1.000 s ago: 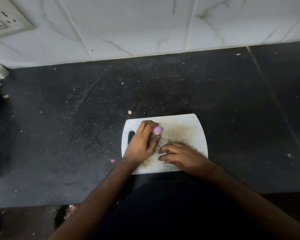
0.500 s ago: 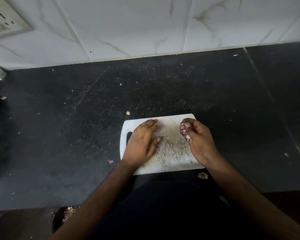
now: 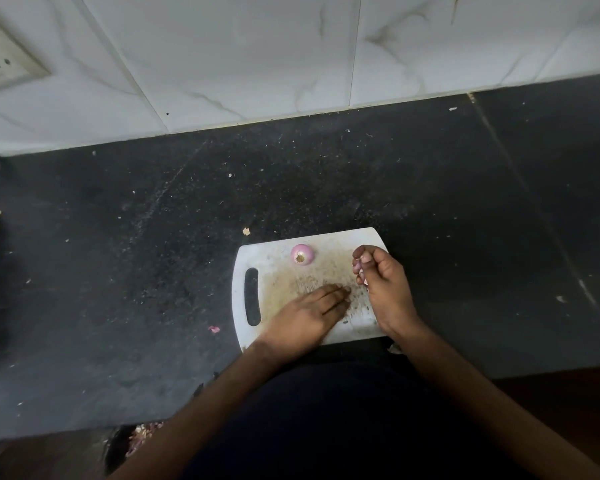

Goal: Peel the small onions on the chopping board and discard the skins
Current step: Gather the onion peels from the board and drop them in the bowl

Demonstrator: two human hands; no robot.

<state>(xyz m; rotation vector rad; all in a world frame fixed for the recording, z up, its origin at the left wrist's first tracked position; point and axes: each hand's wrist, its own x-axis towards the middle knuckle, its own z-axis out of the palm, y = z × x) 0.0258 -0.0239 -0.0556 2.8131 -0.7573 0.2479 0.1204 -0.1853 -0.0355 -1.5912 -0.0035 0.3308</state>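
A white chopping board [image 3: 257,258] with a slot handle lies at the front edge of the black counter. One small peeled pink onion [image 3: 302,254] sits alone near the board's far edge, root end facing me. My left hand [image 3: 307,315] lies flat on the board's stained middle, fingers together and pointing right, holding nothing. My right hand [image 3: 383,285] hovers over the board's right side, fingers curled around bits of pinkish onion skin [image 3: 359,266].
The black counter [image 3: 153,271] carries scattered crumbs, a pink skin scrap [image 3: 214,329] left of the board and a pale scrap [image 3: 394,348] at the front edge. A bin with onion skins [image 3: 141,436] shows below the counter edge. A tiled wall [image 3: 257,57] rises behind.
My left hand let go of the onion, which now rests on the board's far edge, and slid down and right across the board. My right hand gathered skins and stays raised.
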